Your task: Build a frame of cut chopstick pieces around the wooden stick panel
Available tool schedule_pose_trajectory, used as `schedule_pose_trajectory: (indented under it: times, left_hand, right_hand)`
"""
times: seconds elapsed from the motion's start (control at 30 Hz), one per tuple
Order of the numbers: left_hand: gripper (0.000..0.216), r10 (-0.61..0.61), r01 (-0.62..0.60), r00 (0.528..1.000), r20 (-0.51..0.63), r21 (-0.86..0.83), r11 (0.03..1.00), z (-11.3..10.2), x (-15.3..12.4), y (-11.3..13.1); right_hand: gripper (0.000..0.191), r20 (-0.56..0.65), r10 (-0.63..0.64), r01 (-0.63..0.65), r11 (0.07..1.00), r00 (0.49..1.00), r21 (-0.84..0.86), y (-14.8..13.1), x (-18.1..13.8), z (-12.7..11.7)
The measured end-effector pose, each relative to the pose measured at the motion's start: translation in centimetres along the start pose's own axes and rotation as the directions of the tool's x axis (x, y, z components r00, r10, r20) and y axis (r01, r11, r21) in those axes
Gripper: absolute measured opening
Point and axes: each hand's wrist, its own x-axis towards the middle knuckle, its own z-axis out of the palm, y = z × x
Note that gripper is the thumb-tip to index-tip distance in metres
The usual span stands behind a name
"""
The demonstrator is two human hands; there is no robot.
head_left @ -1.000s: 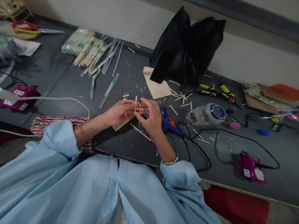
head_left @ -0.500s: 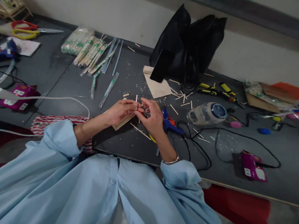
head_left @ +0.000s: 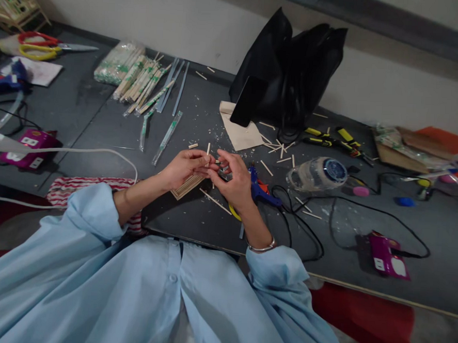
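Over the dark table, my left hand is closed, pinching a short wooden stick whose upper end rises above the fingertips. Close by on its right is my right hand, fingers curved and thumb apart; I see nothing clearly gripped in it. Its fingertips come very near the left ones, and whether they touch is hard to tell. Under my left hand sits a small piece built of wooden sticks, partly covered by the hand. A blue glue gun lies just right of my right hand.
Loose sticks and crumbs are scattered about. Behind are wrapped stick bundles, a phone against a black bag, and yellow-black pliers. Rightward lie a plastic bottle, black cords and a purple box.
My right hand has shifted very slightly to the right, its fingers a little farther from the left ones. The left hand and its stick have barely moved.
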Motion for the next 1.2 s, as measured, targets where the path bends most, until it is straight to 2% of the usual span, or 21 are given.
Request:
schedule_pose_trajectory:
  times: [0.13,0.23,0.3,0.37,0.43,0.5,0.7,0.87,1.0,1.1,1.2]
  left_hand:
    - [0.011,0.013,-0.013,1.000,-0.014,0.062,0.998,-0.2,0.1,0.1]
    - [0.011,0.030,-0.029,1.000,-0.006,0.092,0.995,0.0,-0.1,0.3]
    - [0.011,0.038,-0.037,0.999,-0.001,0.113,0.993,0.1,-0.3,0.4]
    - [0.012,0.041,-0.041,0.999,0.003,0.126,0.991,0.2,-0.4,0.5]
    - [0.012,0.045,-0.046,0.999,0.007,0.128,0.991,0.2,-0.5,0.5]
    - [0.012,0.049,-0.051,0.999,0.015,0.130,0.990,0.2,-0.6,0.6]
    - [0.013,0.052,-0.055,0.998,0.030,0.126,0.991,0.2,-0.7,0.5]
    - [0.014,0.056,-0.060,0.998,0.031,0.142,0.988,0.1,-0.7,0.4]
    - [0.014,0.041,-0.047,0.998,0.041,0.154,0.987,0.1,-0.6,0.4]
    - [0.013,0.039,-0.045,0.998,0.039,0.155,0.987,0.2,-0.6,0.4]
    - [0.013,0.040,-0.046,0.998,0.041,0.159,0.986,0.2,-0.6,0.4]
  right_hand:
    - [0.029,-0.099,0.014,-0.030,0.987,0.995,-0.161,-0.3,0.1,-3.2]
    - [0.028,-0.233,0.101,-0.170,0.939,0.967,-0.298,0.1,-0.7,-6.6]
    - [0.031,-0.243,0.173,-0.254,0.898,0.954,-0.359,0.9,-2.0,-8.3]
    - [0.035,-0.182,0.244,-0.299,0.864,0.953,-0.404,1.8,-3.7,-9.3]
    - [0.036,-0.102,0.302,-0.316,0.849,0.948,-0.425,2.7,-5.6,-9.6]
    - [0.037,-0.071,0.338,-0.334,0.839,0.939,-0.429,3.2,-7.2,-9.7]
    - [0.038,-0.174,0.388,-0.424,0.799,0.905,-0.425,4.0,-10.0,-10.9]
    - [0.035,-0.174,0.416,-0.451,0.819,0.893,-0.355,4.6,-10.1,-11.7]
    - [0.036,-0.112,0.389,-0.402,0.840,0.915,-0.364,4.7,-9.4,-11.1]
    - [0.038,0.005,0.324,-0.288,0.848,0.946,-0.445,4.8,-8.7,-10.3]
    - [0.041,0.095,0.321,-0.249,0.860,0.942,-0.445,5.1,-8.3,-9.6]
